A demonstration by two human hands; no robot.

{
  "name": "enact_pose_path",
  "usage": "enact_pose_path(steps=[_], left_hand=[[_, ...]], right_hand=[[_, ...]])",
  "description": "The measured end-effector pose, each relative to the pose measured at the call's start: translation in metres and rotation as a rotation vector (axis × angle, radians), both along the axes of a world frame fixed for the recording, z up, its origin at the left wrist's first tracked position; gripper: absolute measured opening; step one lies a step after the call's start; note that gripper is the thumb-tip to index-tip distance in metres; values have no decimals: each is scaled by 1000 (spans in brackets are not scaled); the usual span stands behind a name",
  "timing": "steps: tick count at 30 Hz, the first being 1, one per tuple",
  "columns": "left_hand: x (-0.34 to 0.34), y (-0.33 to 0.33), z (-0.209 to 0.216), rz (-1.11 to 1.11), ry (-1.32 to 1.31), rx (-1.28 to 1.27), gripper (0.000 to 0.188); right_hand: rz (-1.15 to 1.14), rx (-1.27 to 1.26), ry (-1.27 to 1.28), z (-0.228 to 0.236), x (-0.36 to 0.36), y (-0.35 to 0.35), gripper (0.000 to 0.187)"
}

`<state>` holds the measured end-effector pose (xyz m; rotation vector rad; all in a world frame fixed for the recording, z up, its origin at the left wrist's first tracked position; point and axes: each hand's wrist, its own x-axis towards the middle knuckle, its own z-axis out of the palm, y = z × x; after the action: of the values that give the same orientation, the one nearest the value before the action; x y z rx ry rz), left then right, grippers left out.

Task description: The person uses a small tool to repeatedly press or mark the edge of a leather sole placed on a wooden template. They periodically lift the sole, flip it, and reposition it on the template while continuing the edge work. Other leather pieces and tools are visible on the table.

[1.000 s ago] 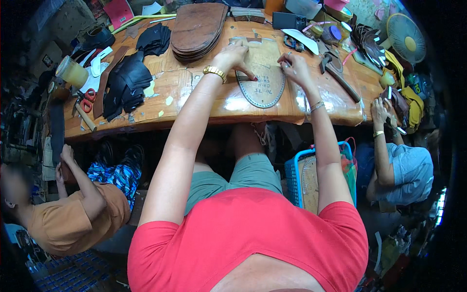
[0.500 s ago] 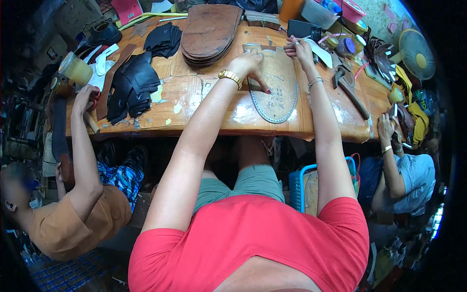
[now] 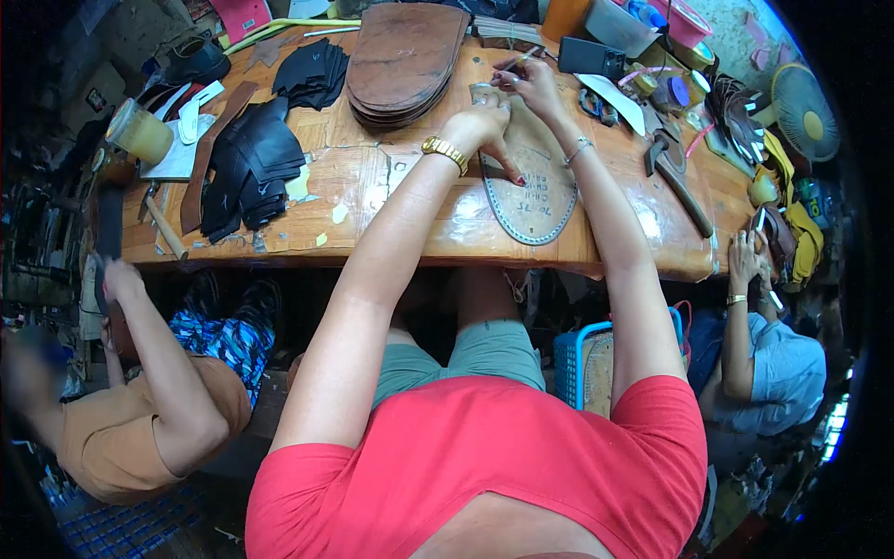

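Note:
A tan, round-ended pattern board point(image 3: 533, 216) with handwritten marks and a row of small dots along its edge lies on the wooden table point(image 3: 391, 219). My left hand point(image 3: 484, 130) presses flat on its left side, thumb and fingers spread. At the board's far end, my right hand point(image 3: 533, 84) pinches a slim, pen-like tool point(image 3: 523, 58) that slants upward. Its working tip is hidden by my fingers. Just left of the board stands a stack of brown, round-ended leather pieces point(image 3: 407, 56).
Black leather pieces point(image 3: 256, 168) lie to the left. On the right are a hammer point(image 3: 684, 196), a white sheet point(image 3: 616, 101) and a dark phone point(image 3: 591, 58). A blue basket point(image 3: 566, 368) is below the table edge. Co-workers sit left and right.
My right hand has moved left and away from me, to the board's far end. The board sits slightly turned. The left co-worker's hand has dropped from the table, leaving a hammer there.

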<state>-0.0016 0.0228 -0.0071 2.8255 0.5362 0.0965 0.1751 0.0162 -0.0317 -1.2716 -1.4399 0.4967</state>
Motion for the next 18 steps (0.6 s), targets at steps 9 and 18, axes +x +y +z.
enact_pose_path(steps=[9, 18], left_hand=[[0, 0, 6, -5, 131, -82, 132], [2, 4, -5, 0, 4, -17, 137]], right_hand=[[-84, 13, -395, 2, -14, 32, 13], [-90, 25, -474, 6, -14, 37, 14]])
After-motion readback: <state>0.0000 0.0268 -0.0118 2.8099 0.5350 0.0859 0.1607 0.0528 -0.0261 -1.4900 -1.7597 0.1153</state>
